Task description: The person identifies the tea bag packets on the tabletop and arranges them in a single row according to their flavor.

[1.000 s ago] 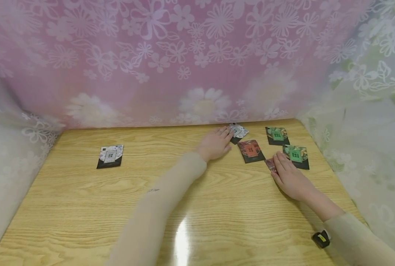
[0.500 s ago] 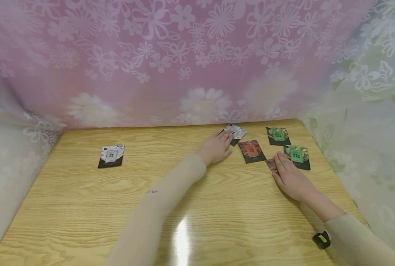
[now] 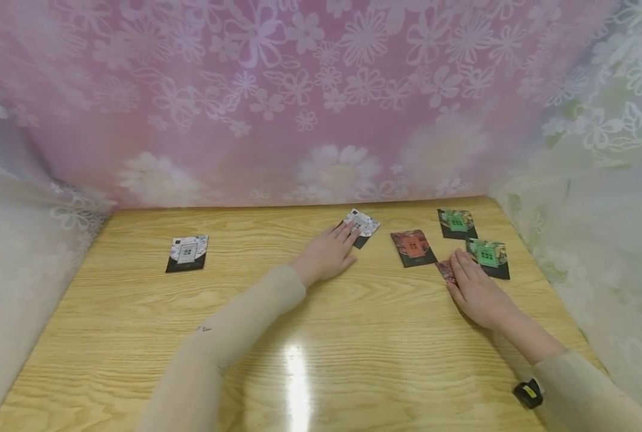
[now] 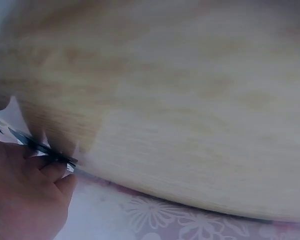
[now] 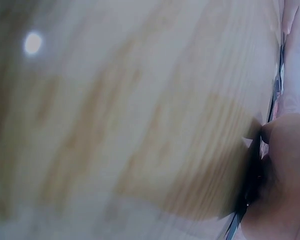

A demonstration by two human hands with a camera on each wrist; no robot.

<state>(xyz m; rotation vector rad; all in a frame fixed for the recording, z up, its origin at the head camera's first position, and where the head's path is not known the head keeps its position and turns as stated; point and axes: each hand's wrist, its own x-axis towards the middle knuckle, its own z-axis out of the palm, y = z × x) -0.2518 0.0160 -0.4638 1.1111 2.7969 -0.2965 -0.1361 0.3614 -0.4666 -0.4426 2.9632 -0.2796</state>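
Observation:
My left hand [image 3: 325,252] lies flat with straight fingers pressing on a white-and-black sachet [image 3: 366,223] near the back of the table. In the left wrist view the dark edge of that sachet [image 4: 40,147] shows under the fingertips. My right hand [image 3: 477,294] rests flat over a reddish sachet [image 3: 445,271], covering most of it. Just left of it lies a red-and-black sachet [image 3: 414,248], its corner meeting the covered one. Beside the right fingers is a green-and-black sachet [image 3: 487,257], and another green sachet [image 3: 457,223] lies behind it.
A second white-and-black sachet [image 3: 187,253] lies alone on the left of the wooden table [image 3: 137,336]. A pink floral cloth [image 3: 256,120] hangs along the back edge, with pale cloth at both sides. A small black device [image 3: 528,393] sits at the right wrist.
My left hand has slid the white-and-black sachet leftward and slightly toward me, away from the red one. The right hand stays in place over the reddish sachet.

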